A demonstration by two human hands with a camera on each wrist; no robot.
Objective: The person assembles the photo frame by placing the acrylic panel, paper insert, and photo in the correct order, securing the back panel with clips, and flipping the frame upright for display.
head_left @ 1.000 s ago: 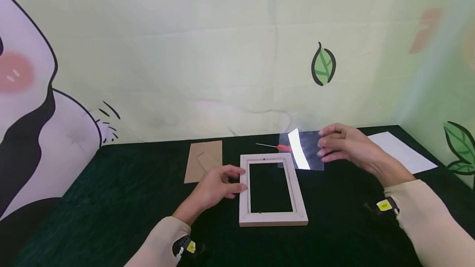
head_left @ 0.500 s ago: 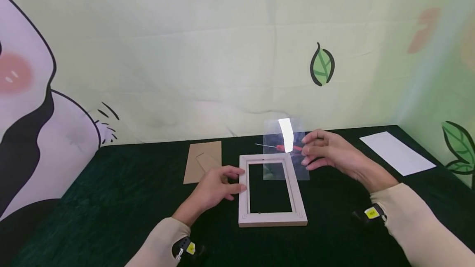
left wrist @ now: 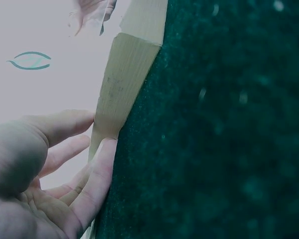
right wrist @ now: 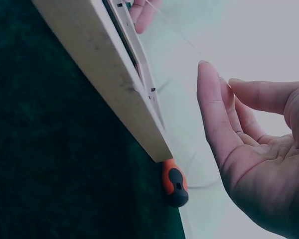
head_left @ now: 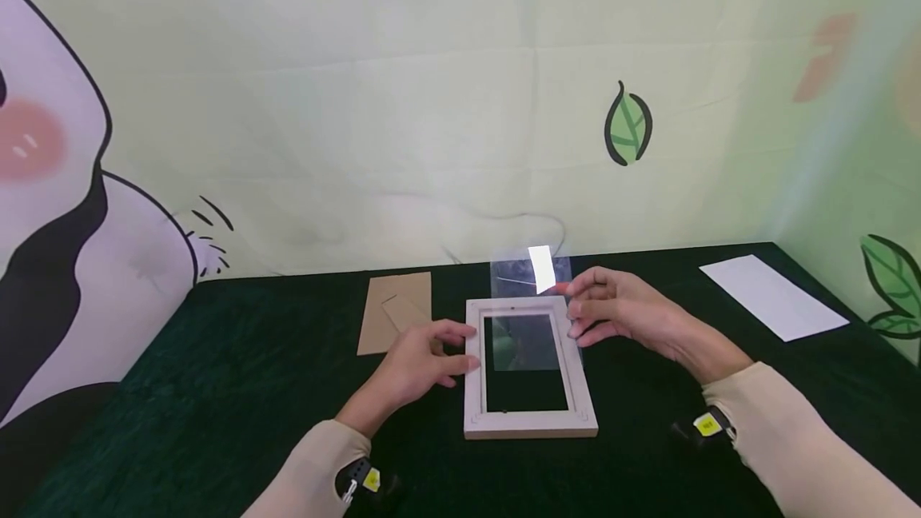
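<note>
from the head we see the right hand (head_left: 619, 314) pinch a clear sheet (head_left: 528, 318) by its right edge, tilted over the top of the white frame (head_left: 528, 430) on the dark table (head_left: 216, 390). the left hand (head_left: 424, 358) rests on the frame's left side, fingers loose.

at the left wrist, the fingers (left wrist: 65, 149) lie straight against the frame (left wrist: 124, 84).

at the right wrist, the fingers (right wrist: 214, 119) are straight and close together on the sheet (right wrist: 189, 124), near an orange screwdriver (right wrist: 174, 184).
</note>
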